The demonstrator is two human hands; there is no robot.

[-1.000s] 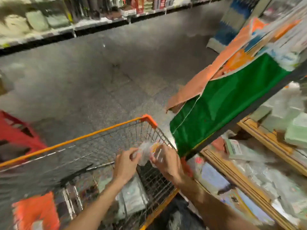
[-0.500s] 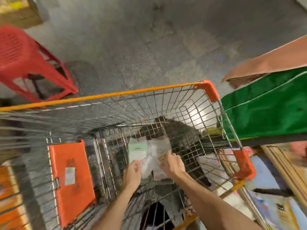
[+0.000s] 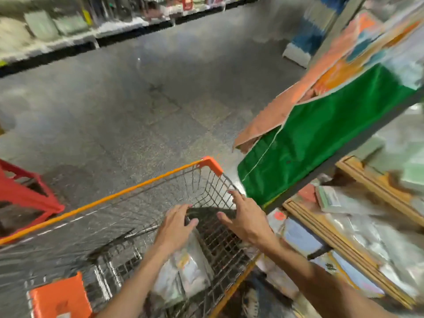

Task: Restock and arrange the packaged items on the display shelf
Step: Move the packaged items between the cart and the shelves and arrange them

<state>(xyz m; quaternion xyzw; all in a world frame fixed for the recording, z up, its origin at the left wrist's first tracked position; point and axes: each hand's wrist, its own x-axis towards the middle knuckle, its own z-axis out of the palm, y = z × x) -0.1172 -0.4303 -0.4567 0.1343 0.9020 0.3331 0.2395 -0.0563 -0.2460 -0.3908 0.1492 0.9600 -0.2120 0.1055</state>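
Two bare hands reach over one wire shopping cart (image 3: 206,175) with an orange-trimmed rim, in a shop aisle. The left hand (image 3: 176,226) is spread open above the cart's basket, fingers loose, gripping nothing. The right hand (image 3: 245,219), just beside the cart's far corner, is also open with fingers splayed and holds nothing. Inside the cart, below the left wrist, lies a blurred heap of clear plastic-wrapped packets (image 3: 183,276); their number cannot be told. An orange plastic flap (image 3: 59,297) sits at the cart's near end. To the right of the cart stands the display shelf (image 3: 358,239), its wooden-edged tiers holding more glossy, flat packaged items (image 3: 330,198), too smeared to count. Green fabric (image 3: 321,143) and orange fabric (image 3: 282,111) hang over the shelf's upper edge above the cart's corner. Left of the cart stands one red plastic stool (image 3: 25,196) on the speckled grey floor (image 3: 137,99).
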